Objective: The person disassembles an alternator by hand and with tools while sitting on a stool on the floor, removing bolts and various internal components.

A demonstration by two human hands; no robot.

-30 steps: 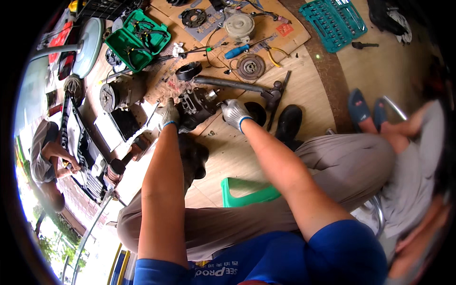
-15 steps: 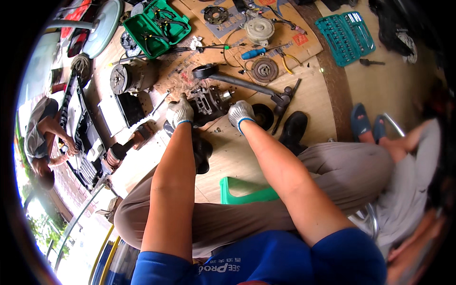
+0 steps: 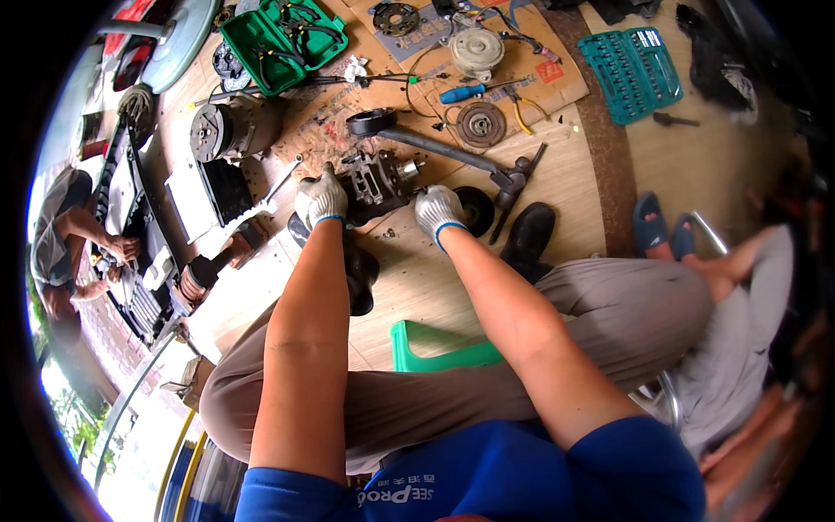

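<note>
A dark metal compressor body [image 3: 372, 181] lies on the floor between my feet, with a bright shaft at its right end. My left hand [image 3: 320, 198], in a white knitted glove, is closed on its left end with the thumb up. My right hand [image 3: 438, 210], gloved the same way, is curled against its right side; the fingertips are partly hidden. Just behind lies a long dark hammer-headed bar tool [image 3: 444, 150], with a black ring [image 3: 370, 122] near its left end. Beside my right hand is a round black pulley [image 3: 477, 212].
Cardboard [image 3: 557, 83] holds a blue screwdriver [image 3: 462, 93], pliers [image 3: 524, 115] and a clutch plate [image 3: 481, 125]. Another compressor [image 3: 235, 129] stands left. Green toolboxes [image 3: 278, 52] lie behind; a teal socket set [image 3: 631, 74] is far right. People work at left and sit at right.
The whole view has shifted slightly left. Both my hands stay at the compressor body. At the left, the other person's hands have moved apart.
</note>
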